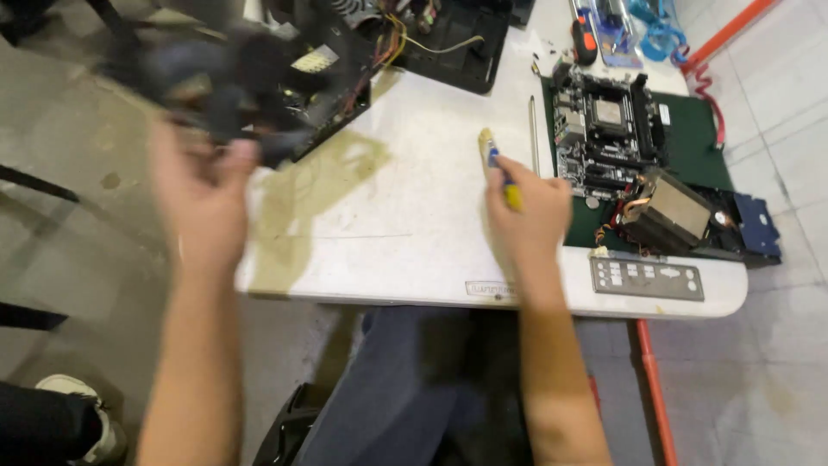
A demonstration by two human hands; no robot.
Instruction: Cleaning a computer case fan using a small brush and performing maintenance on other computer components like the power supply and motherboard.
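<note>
Seen from the head camera, the right hand (528,207) clenched a yellow-and-blue screwdriver (498,166) over the white table (405,233), just left of the motherboard (604,129). The left hand (203,203) gripped a blurred black component (224,73), well left of that motherboard.

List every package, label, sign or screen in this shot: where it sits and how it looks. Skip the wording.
Clear plastic package: table's far edge, past the motherboard; flat, with blue parts inside.
White sticker: motherboard's right edge; small, upright rectangle.
Pale label: on the blurred dark part above the left hand; small, slanted.
Embossed plate: table's near edge, below the right hand; pale rectangle.
No screens or signs.
</note>
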